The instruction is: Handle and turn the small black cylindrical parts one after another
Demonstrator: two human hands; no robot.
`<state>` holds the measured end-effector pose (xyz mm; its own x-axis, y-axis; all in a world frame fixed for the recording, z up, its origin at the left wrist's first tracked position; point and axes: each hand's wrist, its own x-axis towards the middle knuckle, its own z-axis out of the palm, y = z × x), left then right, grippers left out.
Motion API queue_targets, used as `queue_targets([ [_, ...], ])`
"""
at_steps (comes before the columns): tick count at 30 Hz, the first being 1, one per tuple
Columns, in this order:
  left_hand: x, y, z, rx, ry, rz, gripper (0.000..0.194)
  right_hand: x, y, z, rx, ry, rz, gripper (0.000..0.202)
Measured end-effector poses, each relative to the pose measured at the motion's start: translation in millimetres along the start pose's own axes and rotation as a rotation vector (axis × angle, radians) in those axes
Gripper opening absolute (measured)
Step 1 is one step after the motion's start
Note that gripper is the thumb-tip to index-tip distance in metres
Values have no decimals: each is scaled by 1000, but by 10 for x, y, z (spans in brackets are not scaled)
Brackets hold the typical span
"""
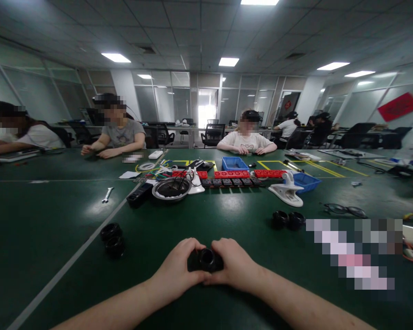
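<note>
Between left hand (177, 263) and right hand (233, 264), equally near, I see the black cylindrical part (207, 265), bore upward, gripped by both.

Head view (forward, downward) over table (220, 220)

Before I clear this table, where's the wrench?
In the head view, the wrench lies on the left, across the grey line from the black device.

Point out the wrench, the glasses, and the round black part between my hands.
Wrench (107, 195), head view: middle of its handle.
Glasses (346, 210), head view: the bridge.
Round black part (207, 260), head view: its open top.
</note>
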<state>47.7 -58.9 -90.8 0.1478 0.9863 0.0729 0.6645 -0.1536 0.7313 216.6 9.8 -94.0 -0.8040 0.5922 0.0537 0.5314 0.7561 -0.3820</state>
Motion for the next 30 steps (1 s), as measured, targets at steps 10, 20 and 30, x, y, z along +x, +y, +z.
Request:
queue_targets([
  [10, 30, -90, 33, 165, -30, 69, 45, -95, -64, -195, 126, 121, -5, 65],
  [20, 3, -52, 33, 212, -15, -24, 39, -55, 6, -47, 402, 567, 72, 35],
  [30, 71, -105, -132, 375, 15, -95, 46, 80, 368, 114, 347, 383, 162, 45],
])
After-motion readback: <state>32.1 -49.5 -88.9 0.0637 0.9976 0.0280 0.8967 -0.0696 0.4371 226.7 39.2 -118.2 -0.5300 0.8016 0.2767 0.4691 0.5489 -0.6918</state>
